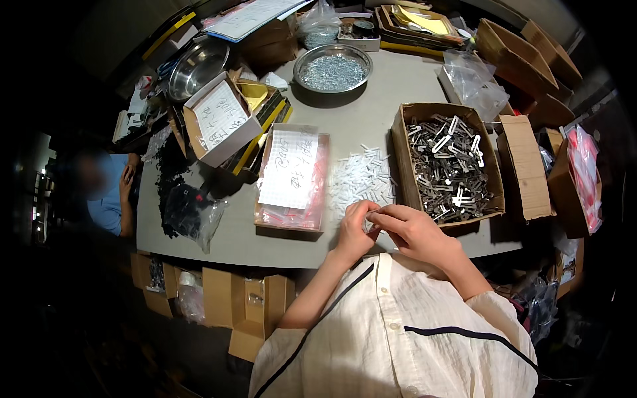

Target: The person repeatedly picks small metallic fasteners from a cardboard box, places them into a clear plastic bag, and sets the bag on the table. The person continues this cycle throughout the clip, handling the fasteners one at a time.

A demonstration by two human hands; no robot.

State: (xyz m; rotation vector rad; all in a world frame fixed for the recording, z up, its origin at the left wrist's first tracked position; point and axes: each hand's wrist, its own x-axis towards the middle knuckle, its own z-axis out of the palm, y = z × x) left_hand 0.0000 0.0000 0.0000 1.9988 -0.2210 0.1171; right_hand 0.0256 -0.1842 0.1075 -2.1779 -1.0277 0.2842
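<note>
My left hand (pixel 357 229) and my right hand (pixel 413 231) meet at the table's near edge, fingertips pinched together. Something small seems to be between them, but the fingers hide what it is. Just beyond them lies a loose pile of short white tube-like pieces (pixel 361 176). To the right of the pile stands an open cardboard box (pixel 400 149) full of flat metal clip-like parts (pixel 450 162), some shiny, some dark. On the left, a box of red-edged plastic bags (pixel 292 217) has a handwritten paper sheet (pixel 289 166) on top.
A steel bowl of small silvery parts (pixel 333 71) sits at the back. Black pieces (pixel 171 179) and a plastic bag (pixel 192 212) lie at left, near a tilted white box (pixel 222 123). Cartons (pixel 524 166) crowd the right side. A person in blue (pixel 109 186) sits at far left.
</note>
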